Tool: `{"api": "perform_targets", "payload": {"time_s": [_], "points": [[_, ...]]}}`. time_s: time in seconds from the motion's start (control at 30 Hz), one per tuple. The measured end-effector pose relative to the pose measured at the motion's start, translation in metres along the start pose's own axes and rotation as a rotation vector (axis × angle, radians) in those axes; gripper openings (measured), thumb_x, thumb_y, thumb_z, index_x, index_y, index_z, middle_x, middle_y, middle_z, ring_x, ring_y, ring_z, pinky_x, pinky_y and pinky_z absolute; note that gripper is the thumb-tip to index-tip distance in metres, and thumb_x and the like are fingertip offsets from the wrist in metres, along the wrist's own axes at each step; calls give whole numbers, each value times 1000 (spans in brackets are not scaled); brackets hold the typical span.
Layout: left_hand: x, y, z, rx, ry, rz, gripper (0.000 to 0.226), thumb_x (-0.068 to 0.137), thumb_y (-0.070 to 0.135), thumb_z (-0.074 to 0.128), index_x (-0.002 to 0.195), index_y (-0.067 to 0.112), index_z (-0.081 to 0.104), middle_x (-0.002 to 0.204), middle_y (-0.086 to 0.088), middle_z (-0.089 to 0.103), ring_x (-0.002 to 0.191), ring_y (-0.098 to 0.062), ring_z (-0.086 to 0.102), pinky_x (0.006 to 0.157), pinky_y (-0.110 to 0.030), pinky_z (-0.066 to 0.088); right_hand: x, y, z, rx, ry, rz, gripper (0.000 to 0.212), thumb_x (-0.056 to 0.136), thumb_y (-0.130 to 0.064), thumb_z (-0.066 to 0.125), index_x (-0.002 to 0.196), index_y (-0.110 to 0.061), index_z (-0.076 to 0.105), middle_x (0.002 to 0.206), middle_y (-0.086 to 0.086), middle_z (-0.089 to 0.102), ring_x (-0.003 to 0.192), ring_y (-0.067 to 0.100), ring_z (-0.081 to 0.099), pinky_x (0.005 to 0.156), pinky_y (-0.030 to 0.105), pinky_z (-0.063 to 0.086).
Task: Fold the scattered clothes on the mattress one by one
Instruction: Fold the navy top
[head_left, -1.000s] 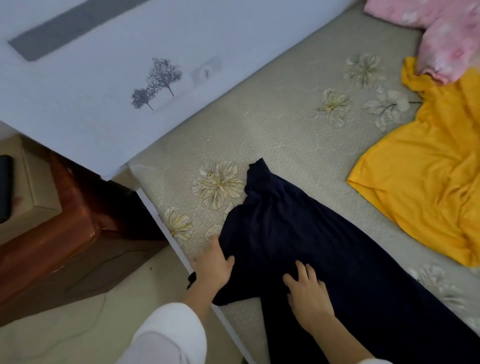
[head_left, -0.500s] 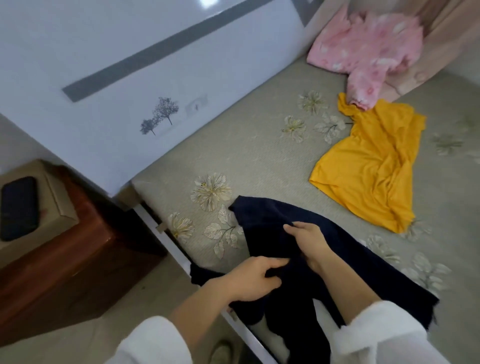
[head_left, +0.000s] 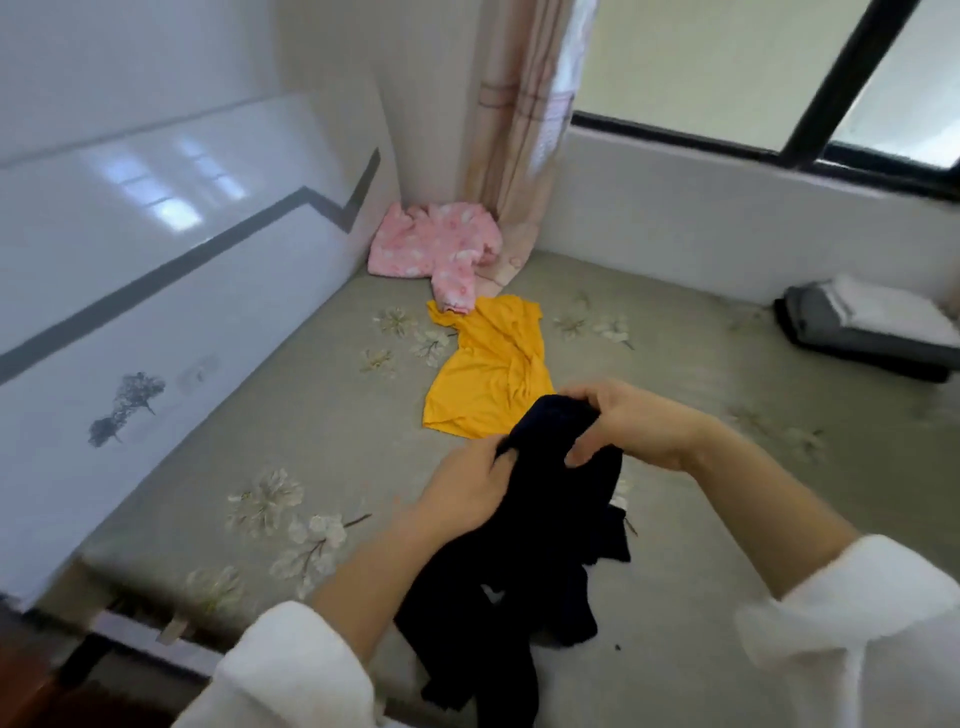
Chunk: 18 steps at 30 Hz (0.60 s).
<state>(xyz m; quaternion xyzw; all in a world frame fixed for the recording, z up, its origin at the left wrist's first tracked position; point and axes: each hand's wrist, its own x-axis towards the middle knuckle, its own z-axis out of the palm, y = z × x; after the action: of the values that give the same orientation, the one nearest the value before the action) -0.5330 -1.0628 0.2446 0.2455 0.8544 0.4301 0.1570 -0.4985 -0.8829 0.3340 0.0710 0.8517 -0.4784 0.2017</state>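
- The left hand (head_left: 467, 493) and right hand (head_left: 628, 421) each grip the bunched top of a dark navy garment (head_left: 519, 561), held above the floral mattress (head_left: 311, 441). The rest hangs crumpled.
- Beyond it, a yellow T-shirt (head_left: 488, 374) lies rumpled on the mattress.
- Farthest, a pink printed top (head_left: 441, 244) lies in the corner against a curtain (head_left: 519, 130).

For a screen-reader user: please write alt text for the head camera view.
The left hand and right hand grip a bunched navy garment over a flowered mattress. Beyond it lie a yellow shirt and a pink garment by the curtain.
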Motion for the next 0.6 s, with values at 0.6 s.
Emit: {"api": "perform_targets", "payload": {"time_s": [0.6], "points": [[142, 297, 104, -1027, -10, -292, 29, 99, 19, 37, 74, 12, 49, 68, -6, 56, 61, -18, 58, 50, -28, 53, -144, 142, -179, 333, 554, -251, 32, 85, -29, 68, 78, 2, 62, 64, 6, 64, 58, 18, 63, 56, 25, 46]]}}
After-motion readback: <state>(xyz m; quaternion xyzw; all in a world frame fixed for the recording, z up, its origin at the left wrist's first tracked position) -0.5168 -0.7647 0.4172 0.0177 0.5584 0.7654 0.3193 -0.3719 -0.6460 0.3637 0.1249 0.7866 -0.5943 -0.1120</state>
